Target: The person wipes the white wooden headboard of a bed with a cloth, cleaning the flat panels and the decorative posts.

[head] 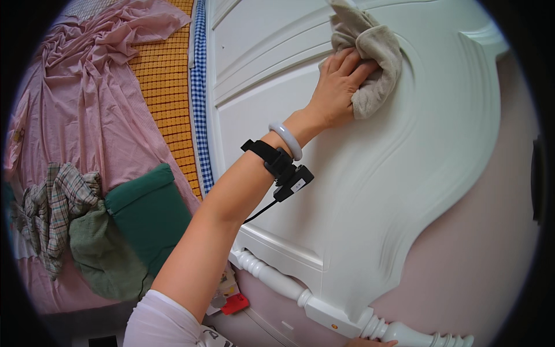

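My left hand (340,89) presses a crumpled beige cloth (379,60) against the panel of a white bed headboard (282,112). Its fingers are bent into the folds, and the thumb is hidden. On that wrist are a pale bangle (286,139) and a black strap with a small cabled device (295,183). At the bottom edge, only part of my right hand (372,342) shows, touching the turned white bedpost (338,319). Whether it grips the post cannot be seen.
Left of the headboard lies a bed with an orange tiled-pattern mat (162,82), blue checked fabric (200,86) and a rumpled pink sheet (99,108). A green folded item (147,212) and plaid cloth (56,212) lie on it. A red card (235,303) sits below the headboard.
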Tool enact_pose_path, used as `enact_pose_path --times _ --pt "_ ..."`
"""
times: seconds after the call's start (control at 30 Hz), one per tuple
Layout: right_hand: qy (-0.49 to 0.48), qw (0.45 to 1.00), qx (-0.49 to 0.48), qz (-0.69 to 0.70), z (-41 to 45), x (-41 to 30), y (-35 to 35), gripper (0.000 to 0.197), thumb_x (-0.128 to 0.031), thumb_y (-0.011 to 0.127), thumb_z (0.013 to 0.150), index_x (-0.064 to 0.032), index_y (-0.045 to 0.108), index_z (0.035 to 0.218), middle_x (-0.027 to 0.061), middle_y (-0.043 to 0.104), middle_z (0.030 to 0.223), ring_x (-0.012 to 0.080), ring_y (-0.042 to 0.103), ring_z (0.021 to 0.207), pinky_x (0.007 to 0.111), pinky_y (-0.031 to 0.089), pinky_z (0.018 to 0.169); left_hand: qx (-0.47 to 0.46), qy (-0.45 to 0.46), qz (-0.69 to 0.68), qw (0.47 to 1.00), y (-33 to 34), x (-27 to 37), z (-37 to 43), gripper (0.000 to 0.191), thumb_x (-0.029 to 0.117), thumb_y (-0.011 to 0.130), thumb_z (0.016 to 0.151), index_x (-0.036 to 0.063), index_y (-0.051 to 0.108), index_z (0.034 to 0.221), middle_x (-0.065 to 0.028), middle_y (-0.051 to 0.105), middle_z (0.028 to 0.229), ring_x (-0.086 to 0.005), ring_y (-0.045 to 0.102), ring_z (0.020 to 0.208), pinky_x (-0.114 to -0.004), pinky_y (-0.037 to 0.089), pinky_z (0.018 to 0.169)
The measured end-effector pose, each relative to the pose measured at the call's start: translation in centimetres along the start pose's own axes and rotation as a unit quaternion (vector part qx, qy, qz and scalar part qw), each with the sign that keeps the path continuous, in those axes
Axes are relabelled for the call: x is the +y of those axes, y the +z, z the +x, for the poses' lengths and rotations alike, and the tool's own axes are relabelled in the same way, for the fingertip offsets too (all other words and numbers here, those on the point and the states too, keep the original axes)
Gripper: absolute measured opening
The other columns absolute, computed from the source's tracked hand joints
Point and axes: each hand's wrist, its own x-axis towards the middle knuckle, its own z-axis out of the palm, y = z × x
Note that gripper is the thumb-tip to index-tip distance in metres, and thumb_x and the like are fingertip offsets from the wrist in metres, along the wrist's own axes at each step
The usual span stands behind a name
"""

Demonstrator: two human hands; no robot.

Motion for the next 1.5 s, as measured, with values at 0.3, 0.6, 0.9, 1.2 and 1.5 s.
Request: enact_pose_path --times 0.3,0.6,0.9,1.2,1.5 --pt "0.157 0.834 -0.43 0.307 3.2 -0.3 -3.3 0.078 -0.064 0.047 0.086 0.0005 0.05 0.131 0.0199 0.056 0.125 0.0358 0.056 0.111 0.051 0.046 0.094 0.032 -0.073 0.028 0.996 -2.6 -10.5 -11.9 0.055 0.02 0.067 0.078 0.0117 0.051 0.129 -0.0143 0.045 0.133 -0.0395 0.041 0.124 -0.046 0.036 0.104" --pt "-0.131 0.972 0.111 -0.16 -0.9 0.6 3.3 0.074 -0.06 0.047 0.089 0.0023 0.05 0.128 0.0194 0.057 0.122 0.0331 0.055 0.111 0.047 0.045 0.097 0.003 -0.293 0.117 0.949 -6.8 -20.0 -25.8 0.065 0.025 0.054 0.093 0.0124 0.021 0.148 -0.0215 0.027 0.145 -0.0426 0.029 0.132 -0.044 0.026 0.112" --pt "-0.104 0.978 0.102 -0.148 -0.6 0.6 3.1 0.074 -0.06 0.047 0.089 0.0016 0.048 0.13 0.0188 0.056 0.122 0.0323 0.056 0.11 0.047 0.046 0.096 -0.075 -0.399 0.117 0.907 -8.6 -18.9 -35.2 0.066 0.021 0.046 0.095 -0.0084 0.012 0.144 -0.0341 0.015 0.145 -0.0477 0.019 0.136 -0.044 0.018 0.116" --pt "-0.058 0.986 0.079 -0.134 -1.2 0.5 2.0 0.074 -0.06 0.047 0.09 0.0008 0.045 0.131 0.0183 0.055 0.121 0.0316 0.056 0.11 0.046 0.047 0.095 -0.18 -0.472 0.085 0.859 -8.1 -0.2 -54.1 0.07 0.016 0.05 0.089 -0.008 0.016 0.145 -0.0339 0.011 0.148 -0.0509 0.014 0.137 -0.047 0.012 0.117" --pt "-0.02 0.996 0.031 -0.081 0.2 -0.2 0.2 0.073 -0.06 0.046 0.091 0.0 0.043 0.133 0.0177 0.054 0.121 0.0308 0.057 0.11 0.046 0.049 0.094 -0.211 -0.65 0.008 0.73 -11.4 6.3 -49.7 0.045 0.03 0.053 0.086 -0.004 0.056 0.116 -0.0276 0.058 0.115 -0.0459 0.055 0.106 -0.044 0.045 0.094"
